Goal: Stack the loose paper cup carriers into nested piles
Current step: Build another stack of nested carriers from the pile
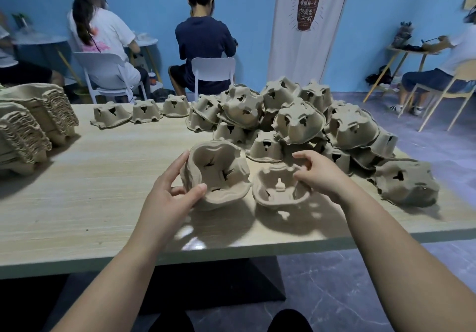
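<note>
A tan moulded-pulp cup carrier [219,174], tilted with its hollows toward the camera, is gripped by the left hand [170,197] (thumb on the near rim) at the pale wooden table [103,177]. Just to its right, a second pulp carrier [278,190], hollows up, is pinched at its far rim by the right hand [319,174]. A loose heap of carriers [296,122] is seen behind, and nested piles [33,122] lie at far left.

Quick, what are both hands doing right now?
Left hand: holding a tilted cup carrier.
Right hand: pinching the rim of a second carrier.
</note>
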